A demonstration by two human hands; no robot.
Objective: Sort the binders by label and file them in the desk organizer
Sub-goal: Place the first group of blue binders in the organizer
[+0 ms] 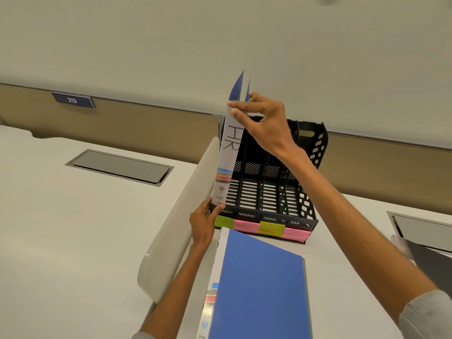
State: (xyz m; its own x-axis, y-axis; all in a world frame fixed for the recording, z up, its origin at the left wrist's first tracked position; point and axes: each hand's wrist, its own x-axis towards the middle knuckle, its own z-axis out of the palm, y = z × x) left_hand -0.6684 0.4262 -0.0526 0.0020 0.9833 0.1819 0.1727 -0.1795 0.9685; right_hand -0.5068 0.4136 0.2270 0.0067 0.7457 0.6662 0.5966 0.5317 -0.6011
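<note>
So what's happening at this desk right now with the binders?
A person is standing a binder marked HR upright at the leftmost slot of the black desk organizer, above the green HR note. The right hand pinches its top and the left hand steadies its bottom corner. The other slots look empty. A blue binder lies flat on the desk in front.

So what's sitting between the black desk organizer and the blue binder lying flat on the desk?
In the head view, a row of sticky-note labels on the desk organizer's front edge, green and pink; the flat blue binder begins just below them.
</note>
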